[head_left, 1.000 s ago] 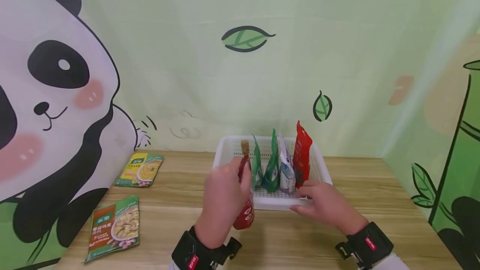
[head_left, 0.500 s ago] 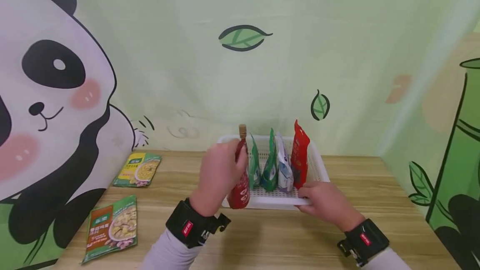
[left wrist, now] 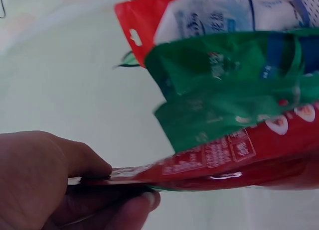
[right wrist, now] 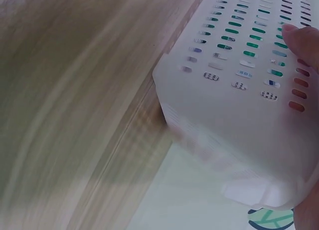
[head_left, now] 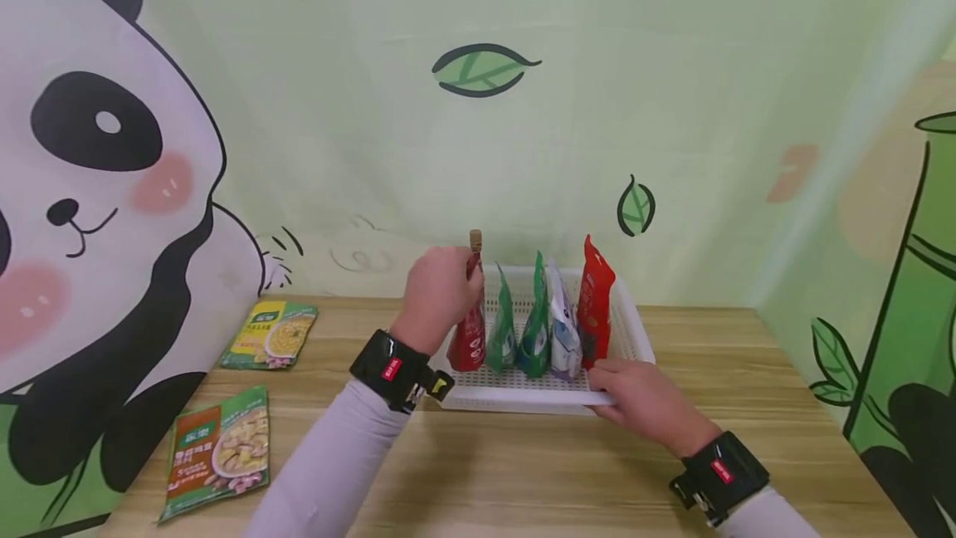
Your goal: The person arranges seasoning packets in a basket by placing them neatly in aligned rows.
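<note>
My left hand (head_left: 441, 293) pinches the top of a red pouch (head_left: 469, 343) between thumb and fingers; the left wrist view also shows the grip on this red pouch (left wrist: 239, 165). The pouch hangs upright inside the left end of a white perforated basket (head_left: 515, 398). Beside it stand two green pouches (head_left: 534, 335), a white pouch (head_left: 565, 335) and another red pouch (head_left: 595, 305) at the right end. My right hand (head_left: 646, 401) grips the basket's front rim near its right corner. In the right wrist view, fingers (right wrist: 304, 43) lie against the slotted basket wall (right wrist: 214, 105).
Two flat food packets lie at the left of the wooden table (head_left: 515, 480): a yellow-and-green one (head_left: 270, 336) farther back and a brown-and-green one (head_left: 220, 451) nearer. A printed cloth backdrop (head_left: 358, 148) stands behind the table.
My left hand has carried the red pouch from in front of the basket up over its front rim and into the left end. The right hand has stayed at the rim.
</note>
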Action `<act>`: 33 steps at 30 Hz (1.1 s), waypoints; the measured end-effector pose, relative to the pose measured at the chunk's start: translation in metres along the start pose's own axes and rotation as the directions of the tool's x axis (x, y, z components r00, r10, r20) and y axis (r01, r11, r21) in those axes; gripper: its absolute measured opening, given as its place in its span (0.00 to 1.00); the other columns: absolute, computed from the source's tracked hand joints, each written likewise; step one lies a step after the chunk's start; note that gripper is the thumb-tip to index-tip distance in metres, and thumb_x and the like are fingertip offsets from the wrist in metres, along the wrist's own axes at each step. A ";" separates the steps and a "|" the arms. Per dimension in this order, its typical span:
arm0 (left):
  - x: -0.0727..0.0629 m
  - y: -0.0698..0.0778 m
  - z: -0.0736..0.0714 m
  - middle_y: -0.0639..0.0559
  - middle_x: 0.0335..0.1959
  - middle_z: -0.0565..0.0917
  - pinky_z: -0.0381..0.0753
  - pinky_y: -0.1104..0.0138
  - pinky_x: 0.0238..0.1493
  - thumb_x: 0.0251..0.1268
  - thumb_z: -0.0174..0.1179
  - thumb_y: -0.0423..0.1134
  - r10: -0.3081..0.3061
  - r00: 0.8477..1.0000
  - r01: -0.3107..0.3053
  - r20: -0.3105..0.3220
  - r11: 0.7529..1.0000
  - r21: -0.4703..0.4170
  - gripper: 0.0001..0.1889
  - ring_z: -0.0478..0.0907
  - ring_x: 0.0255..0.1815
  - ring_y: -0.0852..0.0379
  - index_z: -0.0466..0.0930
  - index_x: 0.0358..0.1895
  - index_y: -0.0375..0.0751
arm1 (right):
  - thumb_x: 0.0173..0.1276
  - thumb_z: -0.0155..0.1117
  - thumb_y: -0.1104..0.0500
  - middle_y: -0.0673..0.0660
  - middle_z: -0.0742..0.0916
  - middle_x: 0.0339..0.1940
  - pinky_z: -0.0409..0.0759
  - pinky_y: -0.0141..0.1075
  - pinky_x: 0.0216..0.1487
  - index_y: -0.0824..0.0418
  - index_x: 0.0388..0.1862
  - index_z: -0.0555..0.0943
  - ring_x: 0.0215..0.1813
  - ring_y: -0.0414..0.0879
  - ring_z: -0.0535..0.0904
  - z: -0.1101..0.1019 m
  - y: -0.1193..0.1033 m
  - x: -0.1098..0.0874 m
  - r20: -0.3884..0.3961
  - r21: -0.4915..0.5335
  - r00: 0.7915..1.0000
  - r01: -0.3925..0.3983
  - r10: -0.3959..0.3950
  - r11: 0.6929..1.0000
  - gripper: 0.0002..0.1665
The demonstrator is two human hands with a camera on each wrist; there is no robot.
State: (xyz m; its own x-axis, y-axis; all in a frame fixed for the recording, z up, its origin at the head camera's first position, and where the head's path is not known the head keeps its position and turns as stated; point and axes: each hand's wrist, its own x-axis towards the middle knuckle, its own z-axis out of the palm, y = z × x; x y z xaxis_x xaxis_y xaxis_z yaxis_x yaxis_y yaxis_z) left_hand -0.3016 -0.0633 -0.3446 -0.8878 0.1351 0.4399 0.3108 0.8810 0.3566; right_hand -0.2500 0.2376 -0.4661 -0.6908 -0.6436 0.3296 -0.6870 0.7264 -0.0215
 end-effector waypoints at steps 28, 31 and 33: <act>0.027 -0.022 0.046 0.47 0.28 0.83 0.73 0.66 0.25 0.70 0.61 0.33 -0.203 0.957 0.220 0.205 0.974 -0.060 0.07 0.76 0.26 0.55 0.83 0.34 0.33 | 0.60 0.79 0.55 0.42 0.85 0.31 0.79 0.30 0.36 0.48 0.30 0.84 0.32 0.34 0.74 0.000 0.000 0.000 0.000 0.024 1.000 -0.001 0.001 1.000 0.09; 0.024 -0.022 0.046 0.45 0.28 0.83 0.73 0.67 0.24 0.70 0.62 0.33 -0.209 0.953 0.233 0.218 0.968 -0.090 0.06 0.76 0.26 0.55 0.83 0.37 0.32 | 0.60 0.79 0.56 0.42 0.85 0.31 0.79 0.30 0.36 0.48 0.29 0.83 0.32 0.34 0.73 0.002 0.001 0.001 -0.019 0.012 1.000 0.019 -0.019 1.000 0.09; 0.021 -0.023 0.045 0.45 0.28 0.82 0.72 0.68 0.23 0.71 0.61 0.33 -0.211 0.949 0.240 0.232 0.966 -0.101 0.07 0.75 0.26 0.55 0.83 0.38 0.31 | 0.60 0.78 0.56 0.42 0.84 0.31 0.78 0.30 0.36 0.48 0.28 0.83 0.32 0.34 0.73 0.002 0.001 0.001 -0.026 0.007 0.999 0.027 -0.027 1.000 0.09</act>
State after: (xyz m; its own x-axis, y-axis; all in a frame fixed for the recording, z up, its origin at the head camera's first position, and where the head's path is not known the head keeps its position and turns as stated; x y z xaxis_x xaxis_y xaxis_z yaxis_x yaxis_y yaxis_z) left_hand -0.3429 -0.0602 -0.3805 -0.9874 0.0473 0.1508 0.1215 0.8374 0.5329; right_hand -0.2518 0.2376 -0.4680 -0.6661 -0.6565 0.3541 -0.7070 0.7069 -0.0194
